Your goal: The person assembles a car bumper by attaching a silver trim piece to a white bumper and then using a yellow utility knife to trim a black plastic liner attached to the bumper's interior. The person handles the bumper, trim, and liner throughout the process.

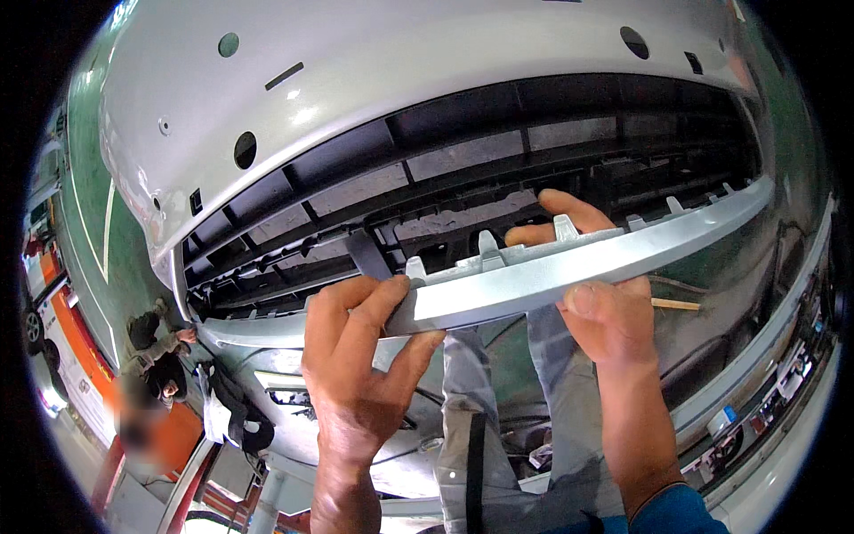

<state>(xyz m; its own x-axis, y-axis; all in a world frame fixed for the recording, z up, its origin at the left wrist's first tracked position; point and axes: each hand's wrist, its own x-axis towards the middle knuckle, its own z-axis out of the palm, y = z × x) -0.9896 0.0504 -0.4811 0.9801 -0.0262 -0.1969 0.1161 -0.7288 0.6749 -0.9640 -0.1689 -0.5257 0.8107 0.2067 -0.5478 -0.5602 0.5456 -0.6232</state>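
Observation:
A long silver trim strip [507, 294] with upright clip tabs runs across the lower edge of a silver-grey car bumper cover [382, 53]. My left hand [356, 365] grips its middle, fingers over the top edge and thumb underneath. Farther right, my right hand [614, 325] is closed round the strip, thumb on the front face and fingers behind the tabs. Behind the strip lies a black slatted grille [463, 147] in the bumper opening. Several tabs stand visible above the strip between my hands; whether they engage the grille, I cannot tell.
A person in a cap-like blur [151, 374] is at the left, one hand near the strip's left end. Orange-and-white equipment [76, 347] stands beyond. Along the right lies another long panel [756, 392] with parts on it. Cables and a wooden stick [676, 304] show below the strip.

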